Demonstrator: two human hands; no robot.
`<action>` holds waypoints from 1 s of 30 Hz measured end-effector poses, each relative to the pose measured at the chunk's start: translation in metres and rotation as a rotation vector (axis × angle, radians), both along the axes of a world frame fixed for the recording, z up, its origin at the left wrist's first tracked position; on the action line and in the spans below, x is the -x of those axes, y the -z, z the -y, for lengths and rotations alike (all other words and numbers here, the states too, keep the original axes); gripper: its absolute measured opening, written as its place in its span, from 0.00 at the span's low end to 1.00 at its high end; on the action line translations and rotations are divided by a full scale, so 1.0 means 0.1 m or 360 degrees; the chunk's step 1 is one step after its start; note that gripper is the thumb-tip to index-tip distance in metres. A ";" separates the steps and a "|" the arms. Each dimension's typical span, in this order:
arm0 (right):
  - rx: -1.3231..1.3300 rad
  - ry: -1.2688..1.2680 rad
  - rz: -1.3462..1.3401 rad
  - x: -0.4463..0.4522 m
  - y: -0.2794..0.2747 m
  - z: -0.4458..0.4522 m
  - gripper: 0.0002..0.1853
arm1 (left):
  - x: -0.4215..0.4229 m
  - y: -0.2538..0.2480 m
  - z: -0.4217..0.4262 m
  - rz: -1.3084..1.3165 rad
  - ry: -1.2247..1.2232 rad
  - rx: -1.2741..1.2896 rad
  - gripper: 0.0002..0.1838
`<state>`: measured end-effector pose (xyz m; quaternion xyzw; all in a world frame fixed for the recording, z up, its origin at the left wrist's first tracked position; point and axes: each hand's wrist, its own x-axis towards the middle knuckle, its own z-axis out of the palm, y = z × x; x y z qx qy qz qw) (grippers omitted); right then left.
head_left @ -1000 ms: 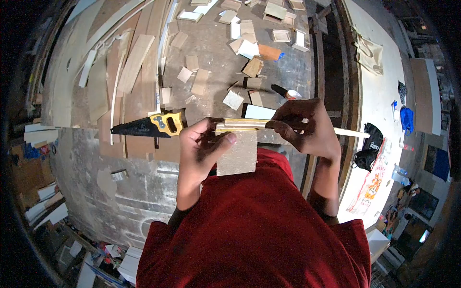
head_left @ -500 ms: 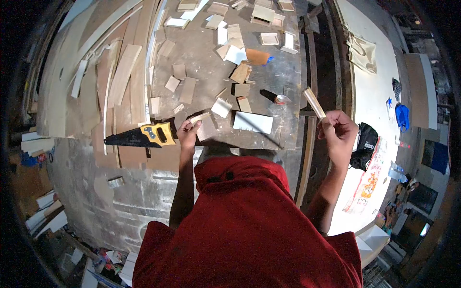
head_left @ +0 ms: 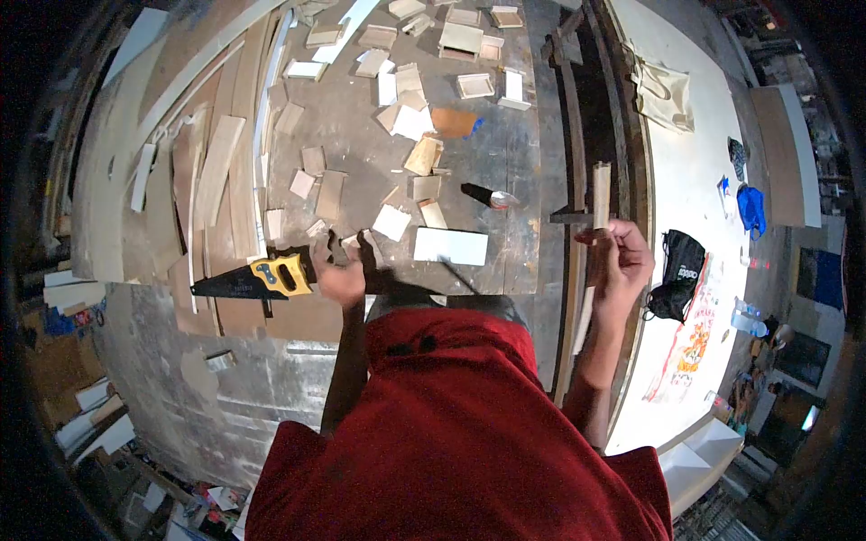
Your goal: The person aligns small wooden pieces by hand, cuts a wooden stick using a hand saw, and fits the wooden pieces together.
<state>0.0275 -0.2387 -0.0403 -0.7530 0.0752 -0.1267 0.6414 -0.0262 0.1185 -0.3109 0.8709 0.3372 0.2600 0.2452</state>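
My left hand (head_left: 339, 278) is palm up with its fingers spread at the table's near edge, holding nothing. Beside its fingertips lie small wood offcuts, partly hidden by them. A handsaw (head_left: 245, 279) with a yellow and black handle rests just left of this hand. Over on the right, my right hand (head_left: 626, 261) pinches a narrow wooden strip (head_left: 602, 191) by its lower end, and the strip points upward. Between the hands, a white rectangular board (head_left: 451, 246) lies flat on the table (head_left: 514, 162), with a pale square piece (head_left: 392, 222) near its left corner.
Several small wooden box-like pieces (head_left: 460, 41) lie scattered across the far table. A dark-handled object (head_left: 477, 193) with a pale end lies mid-table. Long boards (head_left: 225, 171) line the left. Beyond a dark gap, the white surface at right holds a black bag (head_left: 678, 270) and a cloth bag (head_left: 665, 97).
My left hand has let go of the small wood piece and spread its fingers. My right hand has turned the strip more upright. The view has shifted slightly.
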 end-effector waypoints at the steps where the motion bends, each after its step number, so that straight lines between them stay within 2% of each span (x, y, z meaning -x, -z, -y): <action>1: 0.0034 -0.0007 -0.0039 -0.01 0.03 -0.01 0.02 | -0.02 -0.15 0.00 0.0193 0.0075 -0.0139 0.26; 2: 0.0069 -0.0042 -0.0055 -0.02 -0.03 -0.15 0.04 | -0.06 -0.41 0.11 0.0234 0.0087 0.0472 0.19; 3: -0.0010 -0.0097 0.0085 -0.05 0.01 -0.31 0.03 | -0.12 -0.72 0.20 0.0243 0.0076 0.0465 0.19; 5: -0.0004 -0.0338 -0.0066 -0.05 0.04 -0.62 0.03 | -0.19 -1.39 0.39 0.0417 0.0617 0.1038 0.13; 6: 0.0015 -0.0409 0.0025 -0.07 0.13 -0.84 0.03 | -0.22 -1.67 0.49 0.0517 0.0777 0.1161 0.13; 8: -0.0266 -0.0516 0.0007 -0.05 0.32 -1.38 0.02 | -0.24 -2.21 0.74 0.0774 0.1025 0.1482 0.12; 9: -0.0249 -0.0570 -0.0001 -0.04 0.24 -1.55 0.02 | -0.19 -2.24 0.71 0.0733 0.1091 0.1617 0.11; 11: -0.0180 -0.0661 0.0201 -0.07 0.19 -1.82 0.03 | -0.23 -2.37 0.62 0.0905 0.1098 0.1478 0.10; 13: -0.0256 -0.0735 0.0126 -0.03 0.14 -2.06 0.04 | -0.16 -2.45 0.48 0.0915 0.0911 0.1544 0.09; 15: -0.0245 -0.0823 0.0256 -0.02 0.12 -2.33 0.04 | -0.11 -2.44 0.28 0.1184 0.0793 0.1438 0.07; 17: -0.0235 -0.0931 0.0271 -0.02 0.10 -2.59 0.04 | -0.05 -2.49 0.03 0.1133 0.0662 0.1312 0.06; 19: -0.0144 -0.1034 0.0226 0.00 -0.03 -2.90 0.06 | -0.03 -2.46 -0.24 0.1225 0.0557 0.0937 0.06; 21: -0.0164 -0.1152 0.0126 0.01 -0.10 -3.21 0.06 | 0.09 -2.54 -0.49 0.1233 0.0421 0.1054 0.07; 23: 0.0014 -0.1399 0.0635 -0.07 -0.13 -3.48 0.07 | 0.18 -2.60 -0.73 0.1246 0.0262 0.0991 0.08; 24: 0.0022 -0.1432 0.0314 -0.01 -0.14 -3.53 0.06 | 0.29 -2.58 -0.83 0.1341 0.0146 0.1109 0.08; 25: -0.0106 -0.1452 0.0417 -0.09 0.04 -3.62 0.05 | 0.35 -2.61 -0.96 0.1581 0.0073 0.1298 0.07; 27: -0.0207 -0.1422 -0.0047 -0.26 0.34 -3.80 0.06 | 0.63 -2.72 -1.35 0.1612 -0.0082 0.1087 0.07; 29: 0.0106 -0.1498 -0.0403 -0.40 0.60 -4.07 0.07 | 1.08 -2.57 -1.78 0.1560 -0.0246 0.0968 0.07; 30: 0.0737 -0.1702 0.0406 -0.53 1.15 -4.17 0.09 | 1.26 -2.61 -1.90 0.1485 -0.0248 0.0970 0.07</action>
